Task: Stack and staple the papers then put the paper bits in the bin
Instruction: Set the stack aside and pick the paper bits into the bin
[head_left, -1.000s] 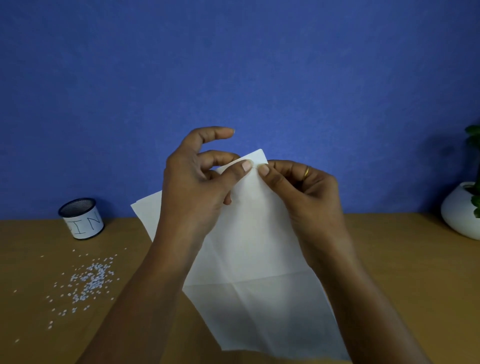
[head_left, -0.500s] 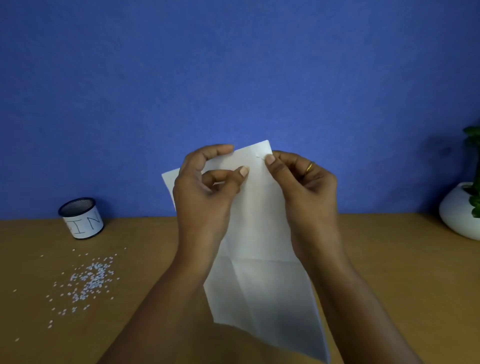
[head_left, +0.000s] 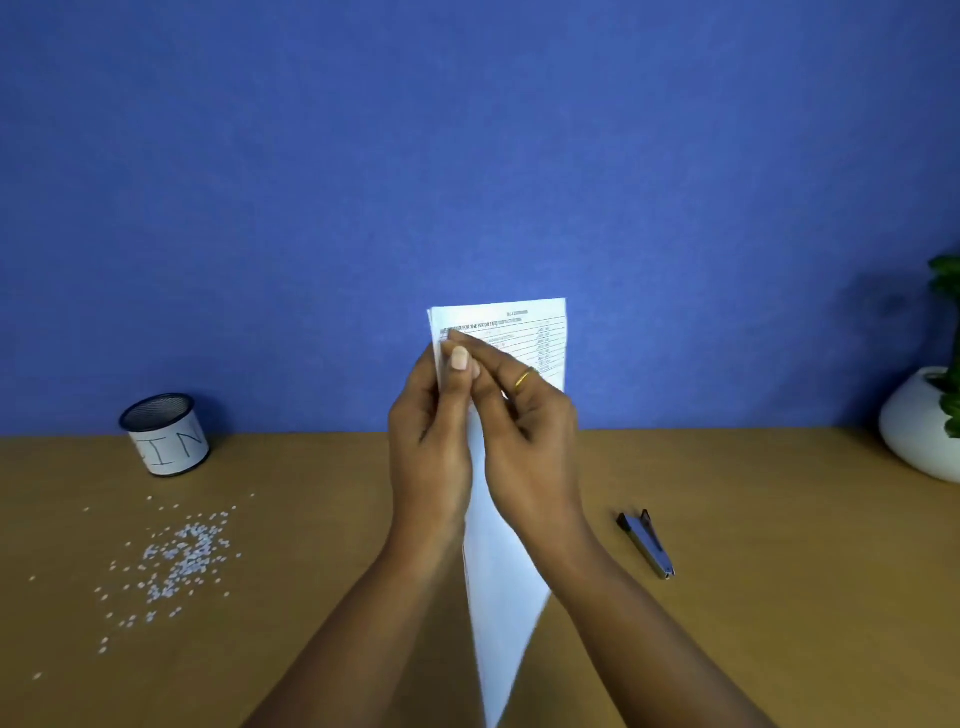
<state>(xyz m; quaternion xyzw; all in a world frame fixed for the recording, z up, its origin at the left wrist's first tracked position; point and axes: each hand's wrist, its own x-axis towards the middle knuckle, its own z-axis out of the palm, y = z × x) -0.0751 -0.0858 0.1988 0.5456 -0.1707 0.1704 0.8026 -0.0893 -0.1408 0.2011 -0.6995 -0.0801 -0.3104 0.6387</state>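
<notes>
The papers (head_left: 524, 338) are gathered into one stack and held upright above the table (head_left: 779, 519), printed side toward the person, so the stacking looks done. Whether a staple is already through the corner cannot be told, since fingers cover that spot. The stapler (head_left: 647, 543) lies flat on the table to the right of the arms, and neither hand touches it. The second half of the task appears not yet begun: the paper bits (head_left: 176, 556) lie scattered on the left of the table, just on the near side of the bin (head_left: 166, 434), which stands at the far left against the blue wall. Both hands meet at the stack's upper left corner. The left hand (head_left: 431, 431) is curled round the left edge, its thumb pressed on the printed face. The right hand (head_left: 524, 431), which wears a ring, pinches the same corner, its fingers bent across the sheet and touching the left thumb.
</notes>
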